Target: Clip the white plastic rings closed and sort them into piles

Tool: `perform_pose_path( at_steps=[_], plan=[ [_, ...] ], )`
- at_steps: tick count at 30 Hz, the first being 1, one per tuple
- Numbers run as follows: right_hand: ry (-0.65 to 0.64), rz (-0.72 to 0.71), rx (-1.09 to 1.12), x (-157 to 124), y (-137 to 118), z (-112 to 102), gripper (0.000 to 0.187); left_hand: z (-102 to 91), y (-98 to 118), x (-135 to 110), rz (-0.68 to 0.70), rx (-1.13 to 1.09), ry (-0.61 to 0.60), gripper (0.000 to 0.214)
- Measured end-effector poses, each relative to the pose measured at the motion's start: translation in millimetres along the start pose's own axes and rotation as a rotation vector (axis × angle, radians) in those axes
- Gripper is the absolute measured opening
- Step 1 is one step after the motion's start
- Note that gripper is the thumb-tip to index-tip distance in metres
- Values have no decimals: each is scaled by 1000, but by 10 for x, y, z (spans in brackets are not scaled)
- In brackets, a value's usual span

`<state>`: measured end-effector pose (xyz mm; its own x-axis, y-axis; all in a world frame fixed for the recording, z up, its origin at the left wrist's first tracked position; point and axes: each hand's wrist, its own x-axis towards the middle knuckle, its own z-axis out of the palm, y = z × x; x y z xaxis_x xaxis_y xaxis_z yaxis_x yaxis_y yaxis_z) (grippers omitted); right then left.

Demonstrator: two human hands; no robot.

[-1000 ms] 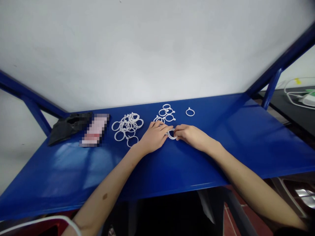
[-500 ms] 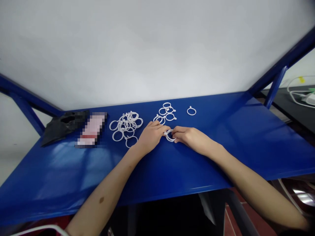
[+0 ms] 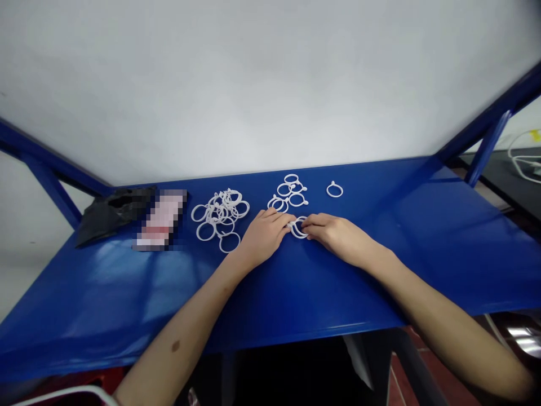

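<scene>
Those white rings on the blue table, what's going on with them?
A person's left hand and right hand meet over a white ring, pinching it between the fingertips on the blue table. A loose pile of rings lies to the left, a smaller cluster just behind, and a single ring farther right.

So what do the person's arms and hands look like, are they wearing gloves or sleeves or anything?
No gloves and no sleeves. The left hand and the right hand are both bare, and both forearms are uncovered right down to the bottom edge of the picture. No watch, bracelet or ring shows on them. The left forearm has one small dark mark partway along it.
</scene>
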<state>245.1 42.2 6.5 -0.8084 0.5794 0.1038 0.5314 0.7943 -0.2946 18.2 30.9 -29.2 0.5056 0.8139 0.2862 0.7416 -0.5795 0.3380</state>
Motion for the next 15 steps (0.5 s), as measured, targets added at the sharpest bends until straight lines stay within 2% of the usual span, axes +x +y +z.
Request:
perform_pose_path(
  at_steps=[6,15],
  plan=[
    [44,-45,33,-15,34,59,25,-27,-18,-3,-27,-98,5,15],
    [29,-55,-85,26,-48,88,21,-23,-17,0,-38,-144,14,15]
  ],
)
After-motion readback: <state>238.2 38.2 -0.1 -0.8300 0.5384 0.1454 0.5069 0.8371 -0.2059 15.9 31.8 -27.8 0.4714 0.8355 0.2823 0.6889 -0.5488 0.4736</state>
